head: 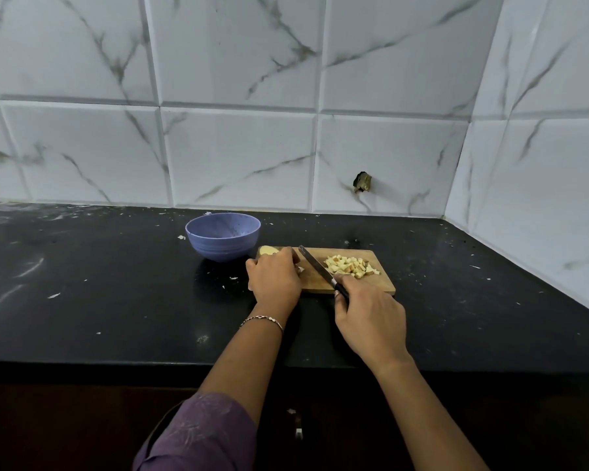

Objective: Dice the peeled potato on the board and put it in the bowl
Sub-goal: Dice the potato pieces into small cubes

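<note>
On the wooden board (383, 282), the left hand (274, 278) clamps a potato chunk (267, 250) and the right hand (371, 321) grips the knife (315, 263). Potato dice (351, 266) lie right, blue bowl (218, 247) far left

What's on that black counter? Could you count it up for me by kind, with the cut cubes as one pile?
bowl, blue-purple: 1
cutting board, wooden: 1
knife, gripped by the right hand: 1
uncut potato piece, held by the left hand: 1
pile of diced potato on the board: 1
Total: 5
</note>
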A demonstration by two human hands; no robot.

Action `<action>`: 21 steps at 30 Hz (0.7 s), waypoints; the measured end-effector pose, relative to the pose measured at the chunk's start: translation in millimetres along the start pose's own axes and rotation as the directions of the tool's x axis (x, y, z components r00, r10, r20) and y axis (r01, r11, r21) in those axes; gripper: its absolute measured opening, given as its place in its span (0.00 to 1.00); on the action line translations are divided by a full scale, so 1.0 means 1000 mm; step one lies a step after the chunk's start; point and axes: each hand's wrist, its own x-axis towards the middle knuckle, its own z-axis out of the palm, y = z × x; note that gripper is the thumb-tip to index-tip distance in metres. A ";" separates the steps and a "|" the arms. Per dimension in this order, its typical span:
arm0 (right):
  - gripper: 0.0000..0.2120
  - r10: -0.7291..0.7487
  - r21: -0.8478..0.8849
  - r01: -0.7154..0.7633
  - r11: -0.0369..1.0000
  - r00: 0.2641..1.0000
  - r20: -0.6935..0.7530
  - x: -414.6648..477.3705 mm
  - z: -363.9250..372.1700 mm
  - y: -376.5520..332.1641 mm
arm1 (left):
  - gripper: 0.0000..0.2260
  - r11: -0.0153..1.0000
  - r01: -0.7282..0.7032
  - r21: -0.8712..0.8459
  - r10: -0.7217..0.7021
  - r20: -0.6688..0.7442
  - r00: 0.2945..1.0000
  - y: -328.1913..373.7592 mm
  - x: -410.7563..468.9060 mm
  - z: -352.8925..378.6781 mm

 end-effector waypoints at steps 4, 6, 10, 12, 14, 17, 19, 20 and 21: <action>0.15 0.007 0.005 -0.007 1.000 1.000 0.002 -0.001 -0.002 -0.001 | 0.07 0.999 -0.043 -0.027 0.043 -0.006 0.999 -0.001 0.002 0.002; 0.16 0.008 0.013 -0.008 1.000 1.000 0.004 -0.001 -0.004 -0.001 | 0.07 0.997 -0.066 -0.045 0.066 -0.003 0.998 0.000 0.002 0.001; 0.17 0.010 0.005 -0.011 1.000 1.000 0.012 -0.001 -0.005 -0.001 | 0.08 0.988 -0.121 -0.097 0.122 0.007 0.992 0.003 -0.001 0.000; 0.17 0.020 0.011 -0.020 1.000 1.000 0.014 0.000 -0.004 -0.001 | 0.08 0.980 -0.149 -0.132 0.152 0.012 0.988 0.004 -0.002 0.000; 0.16 0.033 0.018 -0.033 0.999 0.999 0.017 0.000 -0.003 -0.002 | 0.08 0.971 -0.160 -0.179 0.168 0.027 0.985 0.005 -0.003 0.000; 0.15 0.041 0.025 -0.041 0.999 0.999 0.024 0.000 -0.004 -0.001 | 0.08 0.962 -0.142 -0.235 0.156 0.043 0.987 0.005 -0.005 0.000; 0.15 0.038 0.026 -0.038 0.999 0.999 0.018 0.000 -0.004 -0.001 | 0.08 0.967 -0.123 -0.224 0.133 0.032 0.991 0.004 -0.005 0.000; 0.15 0.034 0.026 -0.035 0.999 0.999 0.014 0.000 -0.004 -0.001 | 0.08 0.971 -0.115 -0.209 0.122 0.023 0.992 0.004 -0.006 0.000; 0.15 0.030 0.024 -0.030 0.999 0.999 0.011 -0.001 -0.004 -0.001 | 0.09 0.975 -0.106 -0.195 0.112 0.020 0.994 0.005 -0.006 -0.001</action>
